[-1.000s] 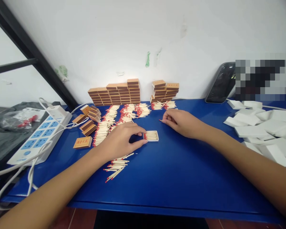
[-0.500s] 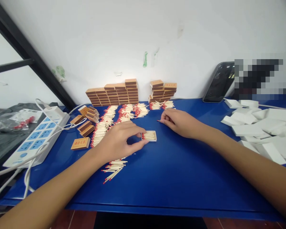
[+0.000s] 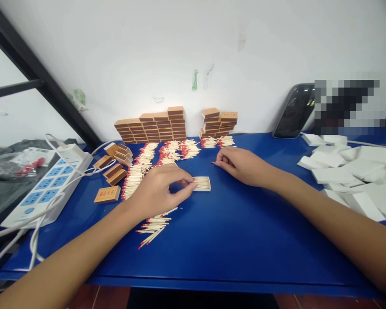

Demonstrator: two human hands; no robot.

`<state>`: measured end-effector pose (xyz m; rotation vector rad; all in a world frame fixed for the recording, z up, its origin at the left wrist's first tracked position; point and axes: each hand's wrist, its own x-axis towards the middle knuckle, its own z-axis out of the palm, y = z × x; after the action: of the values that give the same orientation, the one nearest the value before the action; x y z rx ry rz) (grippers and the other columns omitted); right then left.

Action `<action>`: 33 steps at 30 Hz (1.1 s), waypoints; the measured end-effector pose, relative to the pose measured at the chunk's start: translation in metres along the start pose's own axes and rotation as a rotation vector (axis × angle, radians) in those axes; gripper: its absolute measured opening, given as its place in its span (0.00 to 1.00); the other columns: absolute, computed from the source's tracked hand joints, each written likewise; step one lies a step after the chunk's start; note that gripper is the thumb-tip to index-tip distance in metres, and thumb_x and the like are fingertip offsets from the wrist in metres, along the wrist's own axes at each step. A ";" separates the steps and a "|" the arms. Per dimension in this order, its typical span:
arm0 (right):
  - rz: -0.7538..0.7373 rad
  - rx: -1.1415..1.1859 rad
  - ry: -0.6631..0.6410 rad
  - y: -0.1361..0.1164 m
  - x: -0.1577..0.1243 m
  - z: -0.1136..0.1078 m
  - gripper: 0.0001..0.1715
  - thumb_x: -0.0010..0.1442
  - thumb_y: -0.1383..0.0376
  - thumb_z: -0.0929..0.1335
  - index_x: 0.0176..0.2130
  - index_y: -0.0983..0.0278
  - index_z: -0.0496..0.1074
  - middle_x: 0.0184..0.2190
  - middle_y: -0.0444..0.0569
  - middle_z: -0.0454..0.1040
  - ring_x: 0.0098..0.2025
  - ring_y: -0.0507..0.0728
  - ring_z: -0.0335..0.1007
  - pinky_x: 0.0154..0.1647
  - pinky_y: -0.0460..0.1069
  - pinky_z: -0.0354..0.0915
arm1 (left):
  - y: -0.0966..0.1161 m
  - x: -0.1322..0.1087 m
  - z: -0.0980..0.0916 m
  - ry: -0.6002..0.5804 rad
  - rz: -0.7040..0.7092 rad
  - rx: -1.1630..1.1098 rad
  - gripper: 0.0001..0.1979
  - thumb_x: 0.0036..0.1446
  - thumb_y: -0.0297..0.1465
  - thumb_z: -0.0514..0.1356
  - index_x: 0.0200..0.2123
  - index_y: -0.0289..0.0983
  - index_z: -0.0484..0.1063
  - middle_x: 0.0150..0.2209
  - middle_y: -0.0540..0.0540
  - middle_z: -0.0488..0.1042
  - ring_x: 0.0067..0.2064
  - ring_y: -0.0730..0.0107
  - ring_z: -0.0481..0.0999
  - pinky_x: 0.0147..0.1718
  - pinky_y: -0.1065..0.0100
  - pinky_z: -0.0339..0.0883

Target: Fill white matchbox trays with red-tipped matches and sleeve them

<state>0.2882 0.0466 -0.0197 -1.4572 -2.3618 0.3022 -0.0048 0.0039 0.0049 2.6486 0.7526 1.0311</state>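
A small white matchbox tray holding red-tipped matches lies on the blue table. My left hand is at the tray's left end, thumb and forefinger closed together over the match heads, which they cover. To the right and slightly behind the tray, my right hand has its fingers curled in a pinch. A single match sticks out from its fingertips with the dark red head pointing left. Loose matches are spread beside and under my left forearm and wrist, some partly hidden.
Piled matches lie before stacked brown matchboxes along the wall, with a second stack further right. More matchboxes and a power strip with cables are left. White trays heap at right near a leaning phone.
My left thumb and forefinger have gone from either side of the tray to a closed pinch at its left end. My right hand stays nearly still with its match.
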 end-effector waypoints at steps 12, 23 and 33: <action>0.021 -0.016 -0.007 -0.007 0.000 -0.003 0.09 0.72 0.61 0.63 0.39 0.61 0.70 0.38 0.53 0.77 0.39 0.61 0.73 0.42 0.54 0.64 | -0.006 -0.001 0.001 -0.065 -0.076 0.011 0.03 0.67 0.30 0.66 0.38 0.39 0.81 0.32 0.52 0.81 0.36 0.71 0.79 0.35 0.68 0.69; 0.016 0.001 0.002 -0.007 -0.001 -0.002 0.09 0.71 0.60 0.64 0.38 0.60 0.69 0.35 0.51 0.76 0.37 0.59 0.71 0.39 0.53 0.62 | -0.009 0.000 0.000 -0.058 -0.088 -0.003 0.05 0.67 0.29 0.66 0.35 0.38 0.80 0.32 0.49 0.81 0.36 0.68 0.79 0.35 0.65 0.69; 0.013 -0.003 -0.002 -0.006 -0.001 -0.002 0.10 0.72 0.59 0.64 0.39 0.60 0.69 0.34 0.50 0.76 0.35 0.59 0.70 0.37 0.52 0.60 | -0.007 -0.002 0.002 -0.092 -0.079 -0.003 0.03 0.67 0.29 0.66 0.39 0.39 0.81 0.34 0.50 0.82 0.37 0.68 0.80 0.37 0.66 0.70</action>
<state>0.2843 0.0432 -0.0159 -1.4749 -2.3561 0.3029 -0.0074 0.0088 0.0000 2.6203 0.8282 0.8834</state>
